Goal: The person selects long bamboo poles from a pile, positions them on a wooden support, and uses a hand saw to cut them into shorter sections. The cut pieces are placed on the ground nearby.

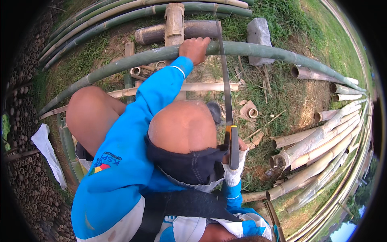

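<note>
Green bamboo in the head view: one long pole [238, 48] lay crosswise beyond the person's bent knees [183, 127], passing over a grey block [259, 32] on the right. A handsaw [228, 97] crossed the pole just right of the left hand [194, 50]. Judged from this arrangement, the step in hand was cutting the pole crosswise; the next move called for even strokes along the blade, with the pole kept from rolling. The bare left hand's fingers were curled closely over the pole, pressed against its surface. The right hand [242, 155], in a white glove, gripped the handsaw's black-and-yellow handle, most of its fingers hidden. Whether the teeth had entered the bamboo could not be told.
</note>
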Motion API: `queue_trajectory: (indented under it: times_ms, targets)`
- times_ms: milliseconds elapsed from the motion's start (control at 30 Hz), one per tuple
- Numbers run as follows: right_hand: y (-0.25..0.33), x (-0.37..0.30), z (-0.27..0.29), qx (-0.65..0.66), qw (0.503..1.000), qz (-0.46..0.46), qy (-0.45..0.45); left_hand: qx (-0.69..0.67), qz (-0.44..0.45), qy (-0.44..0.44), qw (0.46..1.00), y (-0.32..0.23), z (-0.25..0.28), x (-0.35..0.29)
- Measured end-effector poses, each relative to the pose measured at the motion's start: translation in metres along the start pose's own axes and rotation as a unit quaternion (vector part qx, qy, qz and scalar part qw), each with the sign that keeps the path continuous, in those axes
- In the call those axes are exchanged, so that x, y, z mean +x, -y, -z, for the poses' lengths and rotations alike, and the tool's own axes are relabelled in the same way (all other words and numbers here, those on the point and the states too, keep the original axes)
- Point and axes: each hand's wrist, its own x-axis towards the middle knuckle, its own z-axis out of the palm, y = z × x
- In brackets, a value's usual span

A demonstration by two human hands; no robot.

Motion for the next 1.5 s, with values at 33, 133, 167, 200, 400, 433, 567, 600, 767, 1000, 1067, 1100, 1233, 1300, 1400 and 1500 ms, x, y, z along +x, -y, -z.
queue_trajectory:
  times_ms: [33,133,167,200,400,433,567,600,767,1000,1067,1100,1233,1300,1400,1500]
  targets:
    - [0.006,0.040,-0.012,-0.035,0.995,0.088,-0.040,-0.002,-0.004,-0.005,1.000,-0.005,-0.002,0.004]
    - [0.012,0.168,-0.044,-0.036,0.973,0.207,-0.097,-0.010,-0.024,-0.016,1.000,-0.024,-0.003,0.015]
    - [0.015,0.200,-0.052,-0.043,0.965,0.229,-0.118,-0.012,-0.032,-0.016,0.999,-0.027,-0.002,0.016]
    - [0.034,0.209,-0.053,0.017,0.981,0.168,-0.091,-0.012,-0.034,-0.016,0.999,-0.025,-0.001,0.016]
    - [0.006,0.082,-0.029,-0.051,0.982,0.168,-0.070,-0.010,-0.036,-0.013,0.999,-0.008,0.001,0.007]
    - [0.003,0.033,-0.017,-0.048,0.990,0.117,-0.061,-0.016,-0.035,-0.004,0.999,-0.011,-0.001,0.006]
    - [-0.002,-0.044,0.000,-0.088,0.987,0.120,-0.061,-0.004,-0.016,0.001,1.000,-0.013,0.003,0.006]
    - [-0.010,-0.025,0.000,-0.115,0.978,0.159,-0.074,0.001,-0.016,-0.004,1.000,-0.010,0.000,0.004]
    - [0.003,0.176,-0.044,-0.077,0.951,0.273,-0.126,0.001,-0.020,-0.037,0.999,-0.022,-0.010,0.016]
    - [-0.002,0.166,-0.047,-0.043,0.971,0.219,-0.088,-0.010,-0.044,-0.033,0.998,-0.019,-0.001,0.012]
    - [-0.008,0.085,-0.039,0.004,0.994,0.087,-0.071,-0.030,-0.032,-0.020,0.999,-0.010,0.003,0.003]
    - [-0.013,0.046,-0.025,-0.038,0.991,0.114,-0.066,-0.033,-0.032,-0.013,0.999,-0.011,0.004,0.000]
    - [-0.013,-0.021,-0.007,0.017,0.998,0.048,-0.043,-0.013,-0.030,-0.035,0.999,-0.013,-0.003,-0.002]
    - [0.000,0.017,-0.015,0.087,0.996,0.011,-0.031,0.003,-0.021,-0.059,0.998,-0.006,-0.011,0.001]
    - [0.013,0.141,-0.038,-0.059,0.978,0.175,-0.101,0.000,-0.035,-0.082,0.996,-0.023,-0.014,0.008]
    - [0.047,0.213,-0.054,0.047,0.984,0.152,-0.083,-0.011,-0.039,-0.068,0.997,-0.021,-0.010,0.015]
